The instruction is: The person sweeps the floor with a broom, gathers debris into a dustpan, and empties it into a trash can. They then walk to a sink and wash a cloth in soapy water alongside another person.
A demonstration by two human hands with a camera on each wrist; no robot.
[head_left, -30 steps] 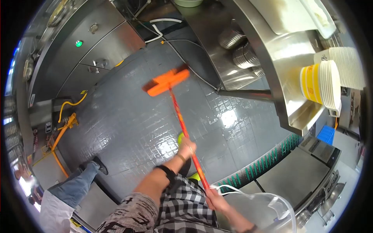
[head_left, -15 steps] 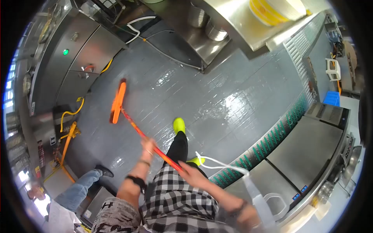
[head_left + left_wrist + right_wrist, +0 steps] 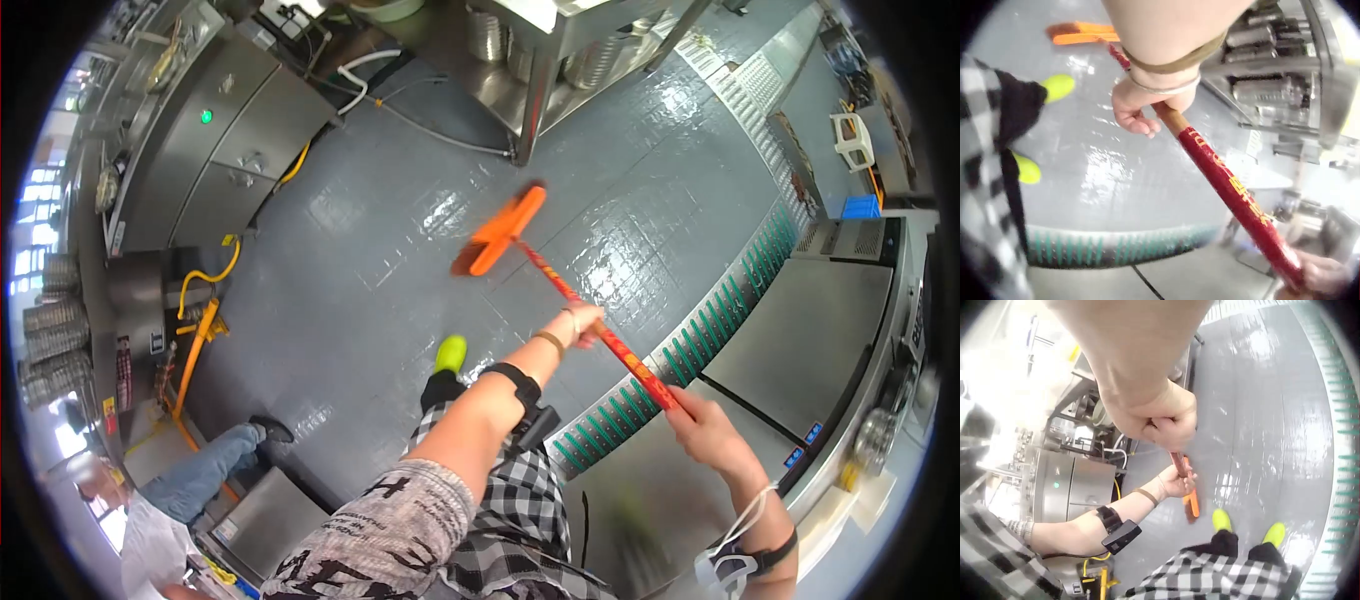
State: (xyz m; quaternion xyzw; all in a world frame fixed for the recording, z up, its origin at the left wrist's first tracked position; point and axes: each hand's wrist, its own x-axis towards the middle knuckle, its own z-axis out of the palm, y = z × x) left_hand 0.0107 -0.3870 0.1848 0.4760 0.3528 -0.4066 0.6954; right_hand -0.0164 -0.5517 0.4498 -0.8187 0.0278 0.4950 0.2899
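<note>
A broom with an orange head [image 3: 508, 230] and a red, yellow-patterned handle [image 3: 635, 367] reaches out over the grey floor. My left hand [image 3: 580, 325] grips the handle partway down, fingers curled round it in the left wrist view, just above a bare wooden-coloured stretch. Higher up, my right hand [image 3: 705, 430] holds the handle near its top end; in the right wrist view that fist [image 3: 1169, 422] wraps the end. The broom head lies tilted on the floor ahead, its dark bristles partly blurred.
Wet floor [image 3: 380, 230] shines around the broom. A drain grate with green slots [image 3: 690, 350] curves along the right, beside a steel counter [image 3: 800, 320]. A steel shelf leg [image 3: 537, 105] stands ahead. At left are steel cabinets [image 3: 225, 165], a yellow pipe [image 3: 195, 355] and another person's leg [image 3: 215, 460].
The broom head swung left across the floor, then back right toward the shelf leg. Both hands moved right with the handle, still gripping it. The head view also shifted.
</note>
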